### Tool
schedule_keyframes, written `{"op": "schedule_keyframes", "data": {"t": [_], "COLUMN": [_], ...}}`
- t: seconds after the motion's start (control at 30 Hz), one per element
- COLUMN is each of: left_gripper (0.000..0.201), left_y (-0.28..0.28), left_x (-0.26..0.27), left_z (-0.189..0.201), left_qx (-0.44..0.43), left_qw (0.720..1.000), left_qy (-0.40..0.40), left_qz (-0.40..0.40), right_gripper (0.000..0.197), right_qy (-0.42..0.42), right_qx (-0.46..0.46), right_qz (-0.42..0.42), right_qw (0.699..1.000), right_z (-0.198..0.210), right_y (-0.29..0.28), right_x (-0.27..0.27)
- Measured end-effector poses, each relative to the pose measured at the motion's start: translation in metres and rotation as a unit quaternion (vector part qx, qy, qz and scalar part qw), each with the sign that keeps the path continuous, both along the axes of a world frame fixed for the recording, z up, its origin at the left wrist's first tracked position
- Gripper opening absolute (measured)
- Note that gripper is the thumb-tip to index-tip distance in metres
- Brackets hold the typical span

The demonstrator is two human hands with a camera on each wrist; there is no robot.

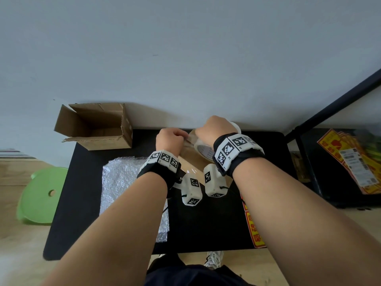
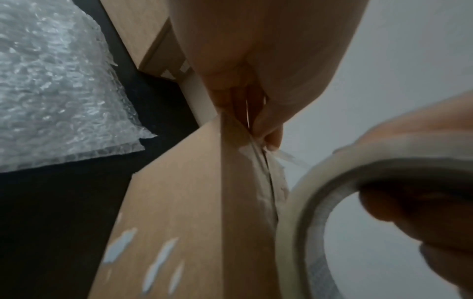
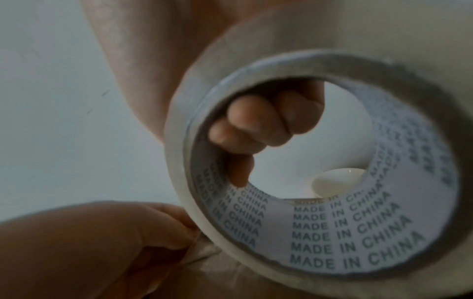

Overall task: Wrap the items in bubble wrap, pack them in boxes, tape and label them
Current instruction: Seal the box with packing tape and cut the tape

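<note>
Tape roll (image 1: 203,148) sits in the right hand (image 1: 214,129), fingers (image 3: 256,125) hooked through its cardboard core, which is printed over and over with "MADE IN CHINA". From where I stand the roll hovers over the far end of a closed cardboard box (image 1: 195,166) at about 12 o'clock on the black table (image 1: 216,223). The left hand (image 1: 171,139), just at 9 o'clock of the roll, is pinching the loose end of clear tape (image 2: 286,157) between thumb and fingertips (image 2: 271,139), right at the box's top edge where the flaps meet. The two hands are close together, nearly touching.

Bubble wrap (image 1: 123,182) lies flat on the table at 9 o'clock of the box, a crumpled clear sheet reaching toward the near edge. An open empty carton (image 1: 97,124) stands at 10 o'clock, at the table's far left corner against the grey wall. Red and yellow labels (image 1: 253,230) lie at 4 o'clock near the right forearm, and more of them (image 1: 350,159) are stacked on a dark shelf at 3 o'clock. A green plastic stool (image 1: 41,195) sits on the wooden floor at 8 o'clock, off the table. Both wrists wear black bands with white marker blocks.
</note>
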State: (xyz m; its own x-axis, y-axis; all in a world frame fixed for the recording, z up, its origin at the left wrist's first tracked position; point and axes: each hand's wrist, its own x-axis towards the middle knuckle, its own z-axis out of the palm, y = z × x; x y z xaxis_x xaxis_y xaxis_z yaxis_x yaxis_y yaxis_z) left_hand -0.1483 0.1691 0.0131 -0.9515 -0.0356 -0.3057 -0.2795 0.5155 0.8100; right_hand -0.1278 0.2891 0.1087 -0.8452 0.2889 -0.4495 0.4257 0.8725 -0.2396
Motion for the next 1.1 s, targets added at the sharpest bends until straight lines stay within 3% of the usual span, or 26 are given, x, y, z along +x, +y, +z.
{"op": "schedule_keyframes", "data": {"t": [0.13,0.27,0.43,0.57,0.83,0.97,1.1], "left_gripper": [0.045,0.053,0.063,0.062,0.070,0.071,0.072], "left_y": [-0.006,-0.009,-0.007,-0.006,0.005,0.008,0.013], "left_x": [0.013,0.025,0.035,0.044,0.057,0.059,0.060], "left_z": [0.012,0.014,0.004,0.001,0.008,0.010,0.012], "left_qx": [-0.016,-0.082,-0.160,-0.233,-0.346,-0.357,-0.370], "left_qw": [0.999,0.988,0.967,0.950,0.913,0.909,0.903], "left_qy": [0.006,0.011,0.009,0.017,-0.002,-0.001,0.001], "left_qz": [-0.052,-0.129,-0.197,-0.207,-0.219,-0.216,-0.219], "right_gripper": [0.024,0.029,0.056,0.048,0.039,0.032,0.042], "right_qy": [-0.016,0.021,0.000,0.038,0.067,0.026,-0.004], "right_qx": [-0.078,-0.151,-0.183,-0.204,-0.169,-0.096,-0.076], "right_qz": [-0.029,-0.081,-0.089,-0.066,-0.070,-0.054,-0.079], "right_qw": [0.996,0.985,0.979,0.976,0.981,0.994,0.994], "right_z": [0.006,0.005,0.002,-0.007,-0.011,-0.010,-0.018], "right_y": [0.000,0.010,0.030,0.041,0.040,0.053,0.058], "right_x": [-0.002,0.003,0.021,0.031,0.036,0.046,0.053]}}
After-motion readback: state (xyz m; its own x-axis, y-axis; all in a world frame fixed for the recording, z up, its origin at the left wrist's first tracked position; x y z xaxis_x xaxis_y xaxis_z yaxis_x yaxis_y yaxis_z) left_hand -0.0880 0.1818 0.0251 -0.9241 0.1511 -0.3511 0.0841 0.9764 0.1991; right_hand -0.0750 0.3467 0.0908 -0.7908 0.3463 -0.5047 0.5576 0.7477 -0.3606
